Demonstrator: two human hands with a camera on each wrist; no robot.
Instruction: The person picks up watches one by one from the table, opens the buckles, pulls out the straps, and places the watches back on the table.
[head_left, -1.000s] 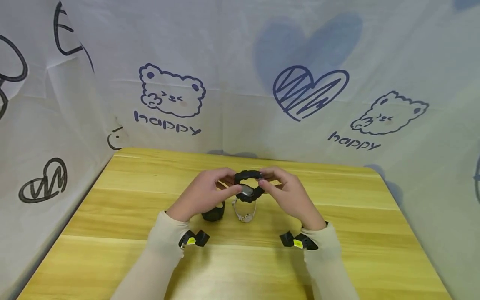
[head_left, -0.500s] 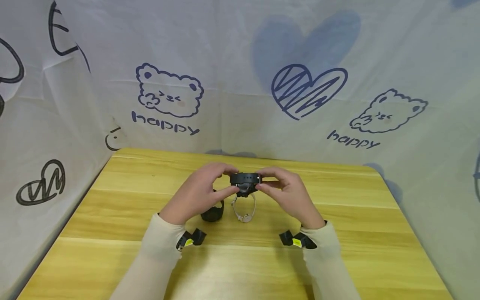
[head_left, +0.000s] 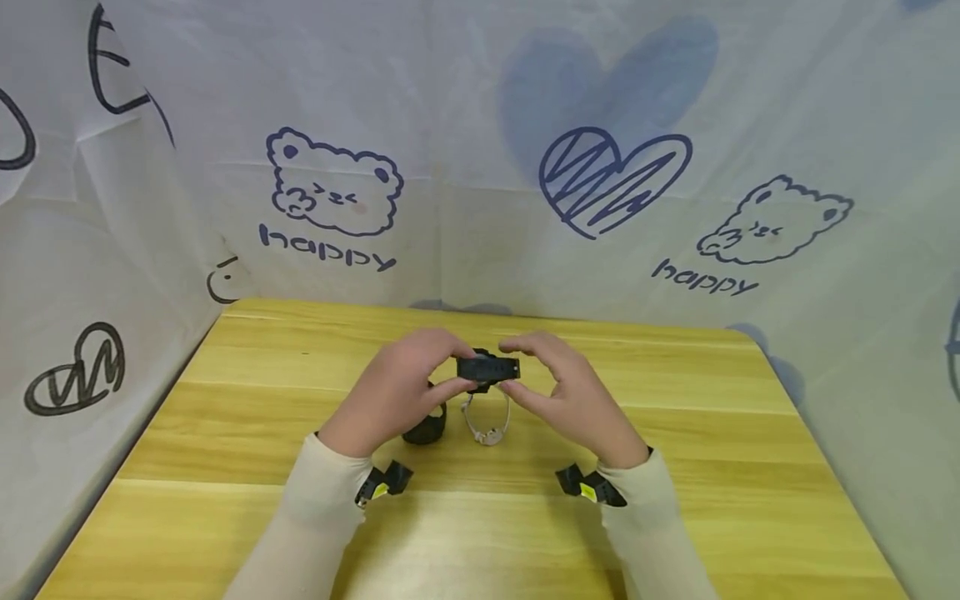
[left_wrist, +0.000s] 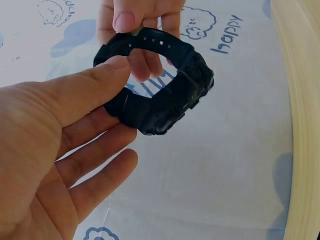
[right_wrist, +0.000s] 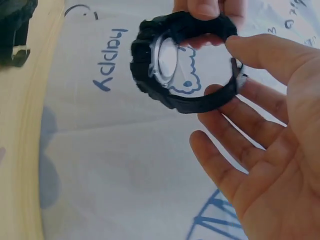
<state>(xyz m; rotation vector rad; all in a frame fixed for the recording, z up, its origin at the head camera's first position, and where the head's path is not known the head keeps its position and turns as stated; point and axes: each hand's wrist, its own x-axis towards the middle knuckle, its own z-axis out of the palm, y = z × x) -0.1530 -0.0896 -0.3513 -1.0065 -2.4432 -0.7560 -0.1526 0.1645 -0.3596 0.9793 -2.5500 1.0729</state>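
Observation:
A black wristwatch (head_left: 487,369), its strap fastened into a loop, is held up between both hands. My left hand (head_left: 397,387) pinches one side of the strap between thumb and fingers. On the opposite side my right hand (head_left: 573,392) holds the strap by the buckle, thumb against fingers. The left wrist view shows the watch (left_wrist: 172,100) with strap holes along its upper band. Its silver case back appears on the watch (right_wrist: 145,62) in the right wrist view. Below lie a white watch (head_left: 491,436) and a second dark watch (head_left: 425,429), partly hidden behind my left hand.
The wooden table (head_left: 480,533) ends at a white cloth backdrop (head_left: 465,208) with blue drawings and "happy" lettering. Black bands with small devices sit on both wrists, including the left wrist band (head_left: 382,482).
The held watch has turned, so its strap now faces the head camera and the loop's opening no longer shows. Both hands shifted slightly with it; the two watches on the table stay put.

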